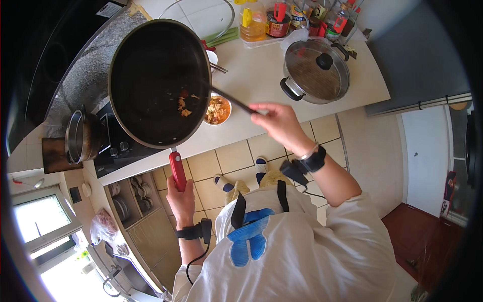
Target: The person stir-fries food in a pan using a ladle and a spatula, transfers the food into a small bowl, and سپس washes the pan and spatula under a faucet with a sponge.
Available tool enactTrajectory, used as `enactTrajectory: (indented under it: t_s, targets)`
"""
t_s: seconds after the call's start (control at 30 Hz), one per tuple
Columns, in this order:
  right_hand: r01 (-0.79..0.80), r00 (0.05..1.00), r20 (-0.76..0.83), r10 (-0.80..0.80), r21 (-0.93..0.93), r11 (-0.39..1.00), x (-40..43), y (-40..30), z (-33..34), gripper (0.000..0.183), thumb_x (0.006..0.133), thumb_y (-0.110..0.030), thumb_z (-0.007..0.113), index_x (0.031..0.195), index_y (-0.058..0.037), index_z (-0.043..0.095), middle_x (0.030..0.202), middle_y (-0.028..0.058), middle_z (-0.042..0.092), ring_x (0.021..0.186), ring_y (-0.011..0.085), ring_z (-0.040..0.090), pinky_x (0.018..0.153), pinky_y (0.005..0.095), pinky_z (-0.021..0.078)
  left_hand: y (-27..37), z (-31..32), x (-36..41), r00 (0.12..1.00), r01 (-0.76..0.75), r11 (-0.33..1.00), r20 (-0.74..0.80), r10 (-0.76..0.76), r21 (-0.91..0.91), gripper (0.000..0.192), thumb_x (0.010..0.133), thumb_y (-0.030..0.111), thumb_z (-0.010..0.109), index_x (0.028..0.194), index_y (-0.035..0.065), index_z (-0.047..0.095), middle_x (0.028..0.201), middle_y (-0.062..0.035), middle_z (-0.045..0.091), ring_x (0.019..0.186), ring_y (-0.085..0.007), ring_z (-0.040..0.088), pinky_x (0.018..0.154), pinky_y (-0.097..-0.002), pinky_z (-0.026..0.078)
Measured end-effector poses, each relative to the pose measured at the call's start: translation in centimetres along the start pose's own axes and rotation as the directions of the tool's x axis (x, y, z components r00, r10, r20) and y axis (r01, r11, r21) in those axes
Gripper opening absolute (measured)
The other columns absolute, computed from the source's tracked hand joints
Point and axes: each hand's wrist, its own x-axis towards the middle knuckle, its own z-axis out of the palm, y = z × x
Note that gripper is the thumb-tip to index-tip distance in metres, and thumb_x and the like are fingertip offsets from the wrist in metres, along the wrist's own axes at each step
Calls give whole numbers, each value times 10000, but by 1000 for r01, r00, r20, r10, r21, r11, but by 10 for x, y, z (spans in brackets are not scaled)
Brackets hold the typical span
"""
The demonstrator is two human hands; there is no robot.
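My left hand [181, 198] grips the red handle of a large dark frying pan [151, 75], which is lifted and tilted above the counter and hob edge. A few bits of food [183, 105] lie on its dark inner surface. My right hand [277, 122] holds the dark handle of a cooking utensil [234, 100], whose far end reaches over the pan's right rim; its tip is hard to make out. Just right of the pan, partly behind it, stands a white bowl [219, 109] of reddish food with pale pieces. Behind the pan's rim, another white bowl [212, 57] has chopsticks [219, 68] by it.
A lidded steel pot [317, 71] stands on the counter [256, 75] at right. Oil and sauce bottles [277, 19] crowd the back. Green stalks [226, 36] lie near a glass lid. Another pot [81, 136] stands left by the black hob [124, 158]. A range hood overhangs the left.
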Motion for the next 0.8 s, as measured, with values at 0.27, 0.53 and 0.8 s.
enactTrajectory:
  t_s: [0.27,0.53,0.8]
  targets:
    - [-51,994,100,45,54,997,-26,-18,-23,300,873,-99,663,1166,-34,664,675,-46,586,527,-2,428,457,167,315,-10,0,5,998,-52,995,-37,55,87,359,796,171,669,1109,25,571,735,-126,642,584,-202,618,569,-334,492]
    - [145,989,-21,-143,195,970,10,-37,1,287,860,-87,680,1143,-38,674,633,-61,538,528,0,396,460,197,295,13,0,-2,1000,-12,999,1,12,53,341,798,169,664,1092,23,571,705,-106,625,556,-177,600,542,-323,479]
    - [-55,991,125,39,129,990,-5,-17,-9,312,887,-87,650,1192,-24,630,655,-61,519,506,-2,375,426,176,273,18,0,-4,1000,4,1000,2,-4,-5,307,801,148,662,1059,12,565,658,-71,586,518,-145,557,496,-308,449]
